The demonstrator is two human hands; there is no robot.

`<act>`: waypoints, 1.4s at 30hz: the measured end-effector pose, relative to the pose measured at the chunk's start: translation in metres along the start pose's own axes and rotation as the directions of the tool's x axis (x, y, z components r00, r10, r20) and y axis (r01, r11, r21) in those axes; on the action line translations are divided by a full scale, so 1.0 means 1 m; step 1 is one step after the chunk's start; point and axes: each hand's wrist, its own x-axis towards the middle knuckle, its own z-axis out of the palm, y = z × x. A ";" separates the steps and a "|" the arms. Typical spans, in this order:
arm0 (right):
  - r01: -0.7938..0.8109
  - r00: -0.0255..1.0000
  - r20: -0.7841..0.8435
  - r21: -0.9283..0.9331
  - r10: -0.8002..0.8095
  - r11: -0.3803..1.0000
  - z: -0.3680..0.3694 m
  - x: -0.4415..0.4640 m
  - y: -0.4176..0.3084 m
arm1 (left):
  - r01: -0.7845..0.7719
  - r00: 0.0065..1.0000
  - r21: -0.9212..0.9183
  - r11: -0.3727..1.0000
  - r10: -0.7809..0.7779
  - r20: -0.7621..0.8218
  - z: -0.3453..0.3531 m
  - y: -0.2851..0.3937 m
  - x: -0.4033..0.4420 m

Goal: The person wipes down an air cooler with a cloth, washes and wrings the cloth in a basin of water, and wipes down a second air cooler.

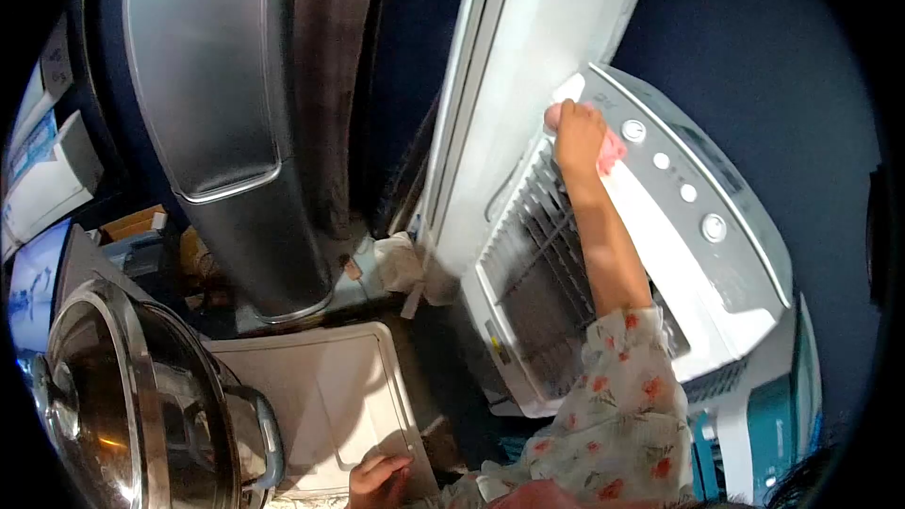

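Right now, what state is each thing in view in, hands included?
White-and-grey plastic air cooler: standing; power unclear.
Round white dials: settings unreadable.
Soft pink cloth: bunched at the cooler's panel.
Right hand: fingers closed on the cloth.
Left hand: fingers curled, contents unclear.
Round steel pot with glass lid: lid on.
Flat screen at left edge: lit.
Tall grey curved appliance: looks shut.

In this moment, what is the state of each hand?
Left hand: looks partly curled; whether it holds something cannot be told.
Right hand: closed, holding pink cloth.
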 end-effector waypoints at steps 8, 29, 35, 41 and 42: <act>0.245 0.962 0.188 -0.281 -0.197 0.928 0.084 0.053 -0.027 | -0.110 0.992 0.283 0.953 0.085 0.098 -0.010 0.008 0.013; 0.117 0.976 0.200 -0.135 -0.089 0.984 -0.215 -0.224 0.109 | -0.234 0.966 0.307 0.922 0.255 -0.031 -0.003 -0.019 -0.010; -0.463 0.840 0.305 -0.025 0.448 0.886 -0.288 -0.331 0.147 | -0.127 0.991 0.106 0.986 0.122 0.051 0.001 0.015 -0.010; -0.756 0.371 0.896 0.444 0.244 -0.481 -0.332 -0.383 0.109 | 0.082 0.893 -0.284 0.955 0.057 0.446 0.036 0.001 -0.010; -0.643 0.400 0.912 0.352 0.094 -0.680 -0.324 -0.393 0.099 | 0.051 0.841 -0.299 0.953 0.121 0.528 0.044 0.008 -0.003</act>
